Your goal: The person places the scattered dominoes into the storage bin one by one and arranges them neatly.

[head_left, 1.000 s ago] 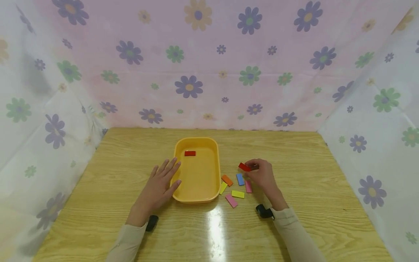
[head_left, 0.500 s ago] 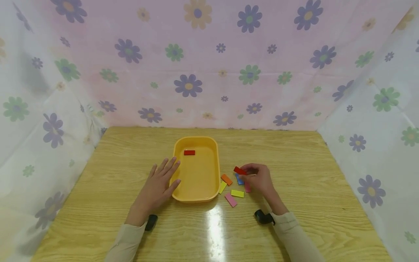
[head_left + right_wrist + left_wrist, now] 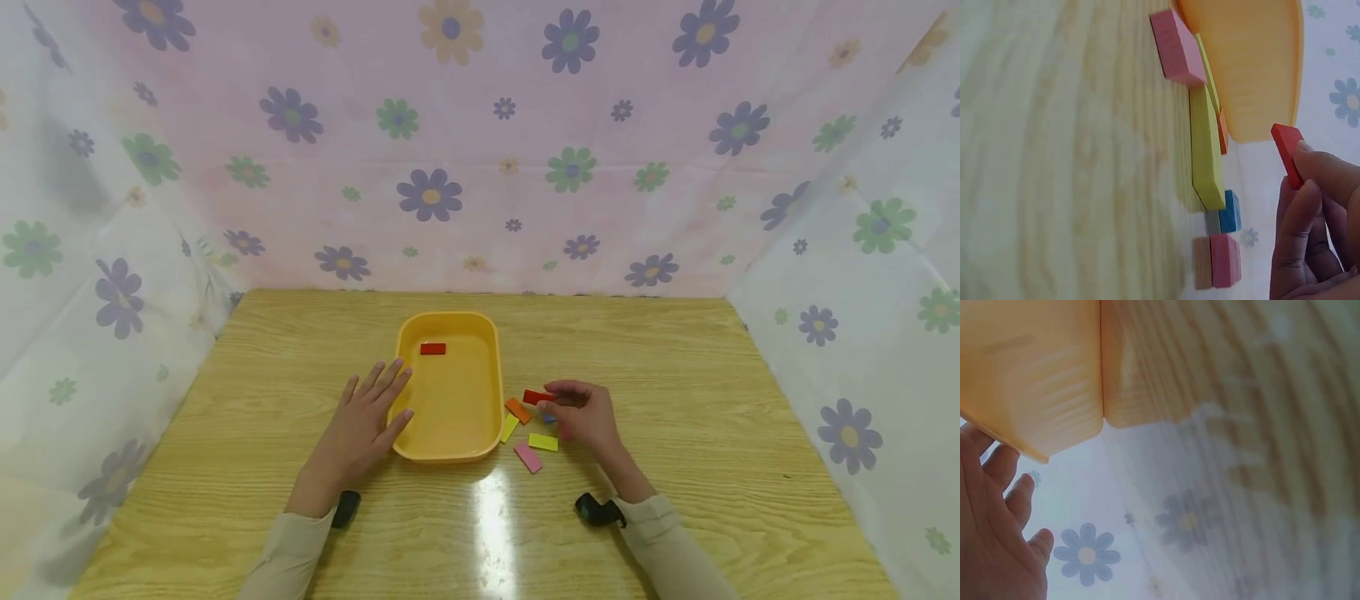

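Note:
My right hand (image 3: 588, 415) pinches a red block (image 3: 1287, 154) between thumb and fingers, held up off the table just right of the yellow tray (image 3: 450, 457). Below it lie a blue block (image 3: 1230, 212) and a pink block (image 3: 1225, 260), both partly covered by the hand in the head view. My left hand (image 3: 362, 429) lies with straight, spread fingers on the tray's left rim; in the left wrist view its fingertips (image 3: 1004, 464) touch the rim. Another red block (image 3: 432, 349) lies inside the tray near its far end.
Beside the tray's right wall lie an orange block (image 3: 518, 410), two yellow blocks, one flat in front (image 3: 543, 442) and one against the tray (image 3: 510, 429), and a second pink block (image 3: 528, 457). A flowered cloth (image 3: 480, 167) walls the wooden table (image 3: 675, 350) at back and sides.
My right hand has moved left and slightly nearer with the red block, passing over the blue and pink blocks. My left hand stays on the tray rim.

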A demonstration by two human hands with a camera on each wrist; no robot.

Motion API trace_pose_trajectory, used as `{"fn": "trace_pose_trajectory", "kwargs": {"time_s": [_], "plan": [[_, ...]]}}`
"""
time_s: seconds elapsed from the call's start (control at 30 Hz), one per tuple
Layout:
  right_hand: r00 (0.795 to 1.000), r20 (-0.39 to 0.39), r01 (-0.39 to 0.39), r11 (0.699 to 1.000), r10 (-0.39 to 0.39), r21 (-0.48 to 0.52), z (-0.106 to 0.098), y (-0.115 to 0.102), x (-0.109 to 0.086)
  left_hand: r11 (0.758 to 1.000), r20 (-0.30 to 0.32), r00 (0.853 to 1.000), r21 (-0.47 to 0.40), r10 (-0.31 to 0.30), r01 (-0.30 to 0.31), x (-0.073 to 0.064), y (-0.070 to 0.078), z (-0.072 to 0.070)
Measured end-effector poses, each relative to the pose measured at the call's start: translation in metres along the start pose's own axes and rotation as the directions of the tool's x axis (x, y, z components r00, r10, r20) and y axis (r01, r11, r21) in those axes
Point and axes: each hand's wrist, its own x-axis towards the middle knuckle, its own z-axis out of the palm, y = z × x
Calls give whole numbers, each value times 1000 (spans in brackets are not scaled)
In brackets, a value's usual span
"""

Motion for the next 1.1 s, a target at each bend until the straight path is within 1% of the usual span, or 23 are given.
{"fn": "trace_pose_trajectory", "kwargs": {"time_s": [0.3, 0.5, 0.77, 1.0, 1.1], "plan": [[1000, -14, 23, 995, -22, 99, 8, 3, -4, 1000, 11, 1000, -6, -14, 14, 0, 0, 0], [999, -28, 31, 993, -28, 111, 11, 2, -8, 1000, 12, 1000, -3, -15, 15, 0, 0, 0], [998, -64, 27, 988, -17, 155, 19, -6, -15, 1000, 20, 1000, 0, -23, 23, 1, 0, 1], [996, -65, 70, 978, -58, 196, 26, -14, -18, 1000, 20, 1000, -7, -20, 21, 0, -1, 1], [995, -71, 81, 978, -69, 194, 29, -17, -17, 1000, 18, 1000, -11, -18, 18, 0, -1, 0]]}}
